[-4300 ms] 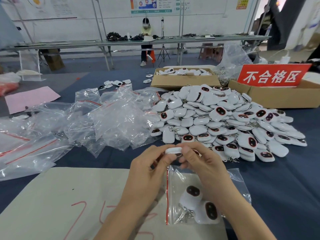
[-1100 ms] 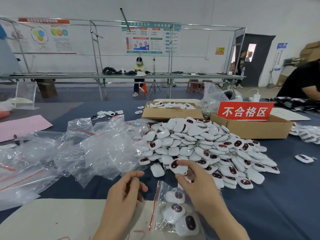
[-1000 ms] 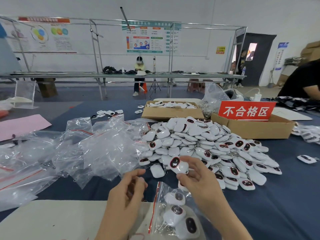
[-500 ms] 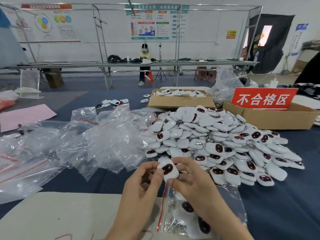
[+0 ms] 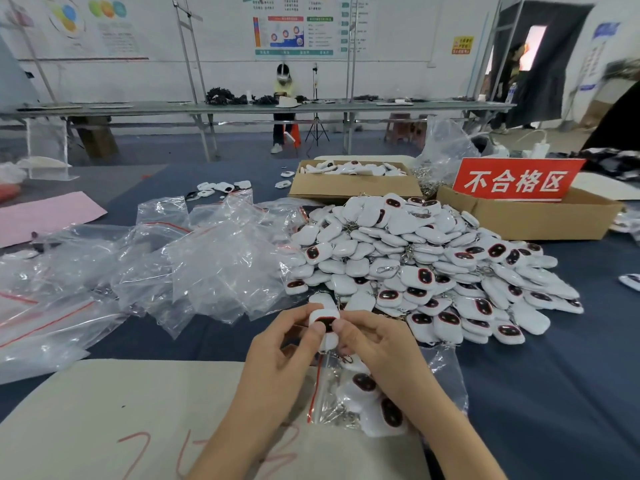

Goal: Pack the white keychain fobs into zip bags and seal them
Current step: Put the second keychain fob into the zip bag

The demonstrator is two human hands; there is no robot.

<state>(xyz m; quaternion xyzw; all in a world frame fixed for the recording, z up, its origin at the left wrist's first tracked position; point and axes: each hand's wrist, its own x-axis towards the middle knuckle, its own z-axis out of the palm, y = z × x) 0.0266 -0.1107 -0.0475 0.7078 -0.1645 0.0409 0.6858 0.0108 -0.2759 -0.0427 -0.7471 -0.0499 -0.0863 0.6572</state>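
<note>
Mid-fill: left hand [image 5: 277, 355] & right hand [image 5: 377, 351] both pinch one white plastic keychain fob w/ dark oval face [image 5: 323, 318] just above the clear red-striped zip bag [image 5: 332, 400], at 6 o'clock of the loose white fob pile [image 5: 433, 265]; next prob. calls for sliding it into the bag mouth w/ the others.

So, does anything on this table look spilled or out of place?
Yes: a few loose fobs lie scattered on the blue cloth left of the open cardboard box, away from the main pile. Another stray fob sits alone at the right edge.
</note>
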